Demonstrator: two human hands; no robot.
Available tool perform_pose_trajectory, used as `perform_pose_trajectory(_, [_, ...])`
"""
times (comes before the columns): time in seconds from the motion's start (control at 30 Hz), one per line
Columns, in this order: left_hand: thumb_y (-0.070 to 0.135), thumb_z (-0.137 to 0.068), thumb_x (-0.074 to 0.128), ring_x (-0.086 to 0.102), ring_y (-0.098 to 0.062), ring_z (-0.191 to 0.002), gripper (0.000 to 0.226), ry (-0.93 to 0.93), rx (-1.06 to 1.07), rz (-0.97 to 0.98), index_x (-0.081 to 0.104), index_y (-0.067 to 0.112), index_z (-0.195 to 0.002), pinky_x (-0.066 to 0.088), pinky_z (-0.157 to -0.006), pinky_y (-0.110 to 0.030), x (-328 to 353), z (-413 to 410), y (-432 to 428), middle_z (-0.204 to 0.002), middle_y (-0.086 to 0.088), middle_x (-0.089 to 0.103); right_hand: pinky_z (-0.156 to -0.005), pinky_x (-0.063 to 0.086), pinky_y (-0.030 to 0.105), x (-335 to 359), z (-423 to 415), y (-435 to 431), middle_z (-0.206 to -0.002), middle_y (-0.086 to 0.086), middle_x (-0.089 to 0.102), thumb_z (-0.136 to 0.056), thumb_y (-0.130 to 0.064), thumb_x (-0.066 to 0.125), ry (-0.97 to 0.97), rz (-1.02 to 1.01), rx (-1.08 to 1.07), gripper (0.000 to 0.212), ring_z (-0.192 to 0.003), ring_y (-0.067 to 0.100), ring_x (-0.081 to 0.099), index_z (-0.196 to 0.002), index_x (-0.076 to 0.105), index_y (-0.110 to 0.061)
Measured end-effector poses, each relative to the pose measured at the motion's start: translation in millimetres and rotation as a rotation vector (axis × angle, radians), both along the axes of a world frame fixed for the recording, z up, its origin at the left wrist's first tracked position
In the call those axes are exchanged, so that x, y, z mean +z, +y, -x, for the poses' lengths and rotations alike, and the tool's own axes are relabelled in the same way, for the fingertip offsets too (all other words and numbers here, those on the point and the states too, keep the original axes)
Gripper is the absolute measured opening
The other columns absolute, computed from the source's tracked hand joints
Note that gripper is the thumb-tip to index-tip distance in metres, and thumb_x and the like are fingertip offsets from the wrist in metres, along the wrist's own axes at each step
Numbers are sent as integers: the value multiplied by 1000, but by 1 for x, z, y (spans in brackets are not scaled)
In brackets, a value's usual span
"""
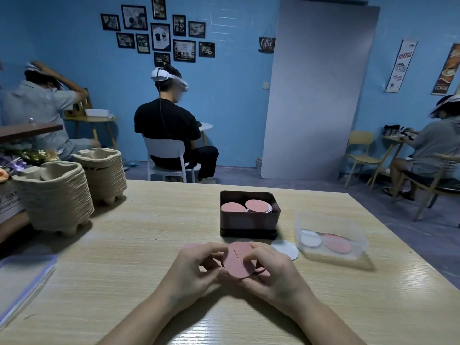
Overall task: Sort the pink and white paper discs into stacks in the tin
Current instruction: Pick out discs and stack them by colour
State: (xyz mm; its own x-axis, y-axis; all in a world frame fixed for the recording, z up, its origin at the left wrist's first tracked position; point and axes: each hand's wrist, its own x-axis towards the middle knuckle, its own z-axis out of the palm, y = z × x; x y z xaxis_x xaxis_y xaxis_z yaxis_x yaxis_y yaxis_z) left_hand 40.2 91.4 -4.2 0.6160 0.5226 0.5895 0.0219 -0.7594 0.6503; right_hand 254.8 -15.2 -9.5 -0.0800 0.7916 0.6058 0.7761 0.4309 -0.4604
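two hands (196, 270) (276, 272) grip pink discs (240, 260) near one tin (249, 223).

dark rectangular metal tin (249, 221) | inside tin: pink round paper discs (233, 207) | before tin: lettered pink paper disc (240, 260) | right-front of tin: white round paper disc (285, 249) | beneath tin: pale wood-grain table (149, 245)
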Motion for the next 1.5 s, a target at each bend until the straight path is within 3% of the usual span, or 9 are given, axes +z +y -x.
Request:
perform_pose_trajectory(0.17, [9, -83, 82, 73, -8, -93, 40, 11, -14, -6, 72, 23, -119, 58, -77, -26, 4, 0, -4, -106, 16, 74, -72, 56, 28, 8, 0, -4, -124, -17, 60, -85, -29, 81, -10, -75, 22, 23, -97, 9, 64, -94, 62, -19])
perform_pose_trajectory(0.43, [19, -89, 72, 69, -8, -94, 44, 143, -28, -17, 64, 40, -127, 56, -76, -29, 17, -12, -2, -113, 21, 70, -81, 54, 28, 15, -18, -5, -130, -11, 60, -85, -35, 77, -193, -119, -75, 24, -108, 8, 61, -98, 62, -22])
perform_pose_trajectory(0.63, [26, -88, 68, 65, -4, -97, 49, 155, -18, -90, 54, 59, -122, 47, -80, -16, 44, -35, 14, -115, 26, 66, -80, 52, 31, 38, -41, 11, -126, -17, 59, -75, -36, 81, -180, -130, -175, 30, -103, 13, 61, -92, 60, -25])
perform_pose_trajectory(0.77, [14, -88, 71, 63, 1, -99, 51, 129, 13, -123, 58, 51, -120, 45, -84, -11, 58, -50, 34, -114, 30, 65, -79, 51, 34, 54, -62, 31, -112, -10, 64, -74, -39, 81, -149, -136, -207, 30, -98, 19, 63, -91, 62, -22])
perform_pose_trajectory(0.87, [26, -89, 68, 57, 8, -109, 42, 142, 97, -206, 55, 46, -123, 44, -93, -14, 62, -54, 56, -118, 37, 59, -78, 52, 38, 63, -80, 50, -107, -6, 67, -76, -44, 77, -167, -138, -243, 31, -94, 21, 63, -89, 63, -20])
perform_pose_trajectory(0.97, [38, -90, 61, 53, 9, -106, 31, 188, 148, -284, 62, 38, -121, 44, -92, -18, 67, -62, 80, -111, 40, 55, -76, 52, 40, 68, -94, 70, -93, -11, 65, -78, -50, 75, -181, -108, -264, 33, -85, 19, 60, -88, 60, -22])
perform_pose_trajectory(1.1, [42, -89, 57, 58, -3, -106, 32, 225, 181, -358, 67, 30, -116, 49, -92, -30, 70, -81, 110, -112, 24, 62, -81, 45, 36, 73, -103, 96, -82, -21, 54, -76, -64, 68, -214, 19, -361, 37, -82, 14, 53, -88, 54, -31])
perform_pose_trajectory(1.3, [35, -90, 60, 61, -4, -104, 18, 186, 168, -312, 69, 29, -104, 52, -89, -35, 43, -94, 130, -109, 21, 65, -91, 36, 34, 75, -113, 120, -81, -18, 59, -62, -71, 57, -164, 226, -469, 44, -89, 12, 49, -87, 55, -35])
perform_pose_trajectory(1.5, [37, -92, 55, 59, 1, -106, 19, 125, 171, -208, 70, 30, -101, 51, -91, -36, 31, -95, 129, -107, 23, 64, -86, 40, 34, 75, -113, 129, -80, -22, 53, -58, -65, 68, -155, 369, -489, 39, -94, 14, 47, -83, 54, -38])
